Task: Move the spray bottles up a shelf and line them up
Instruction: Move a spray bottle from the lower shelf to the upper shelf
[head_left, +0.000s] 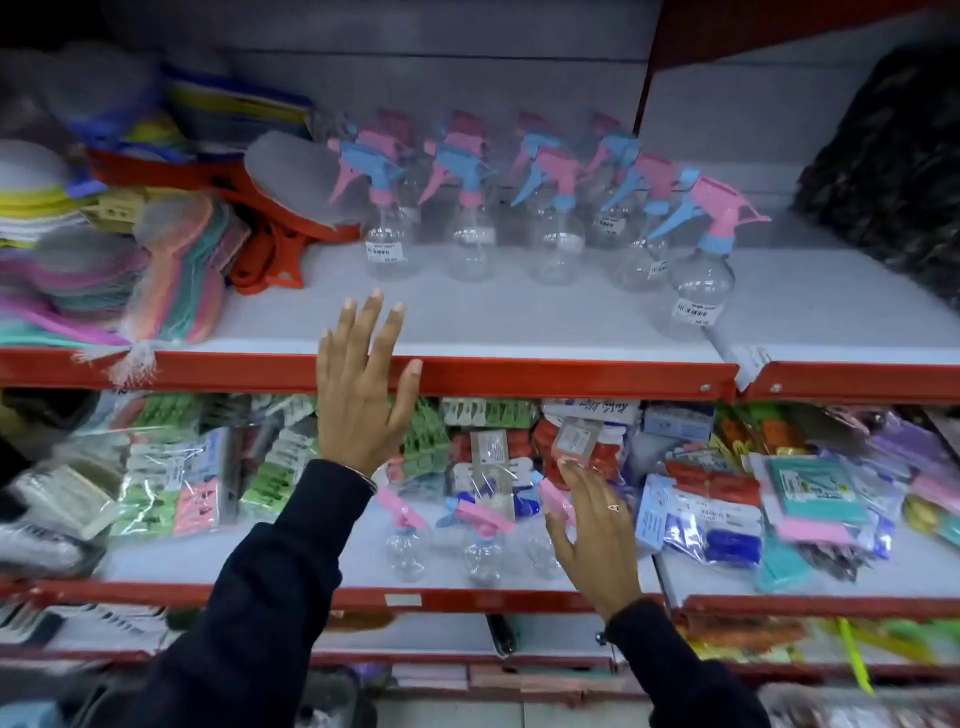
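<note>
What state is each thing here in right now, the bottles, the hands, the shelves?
Spray bottles on upper shelf: upright, in rows, clear bodies look empty.
Rightmost front bottle: upright, forward of the row.
Spray bottles on lower shelf: upright, not yet moved up.
Left hand: open, empty, fingers spread at the upper shelf edge.
Right hand: open, reaching to the lower bottles, no grip visible.
Packaged goods: piled, sealed in bags.

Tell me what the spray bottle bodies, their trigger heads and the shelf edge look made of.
Spray bottle bodies: clear glossy plastic, apparently; the shelf shows through.
Trigger heads: opaque pink and blue plastic, smooth moulded look.
Shelf edge: likely red-painted metal, with screw heads visible.
</note>
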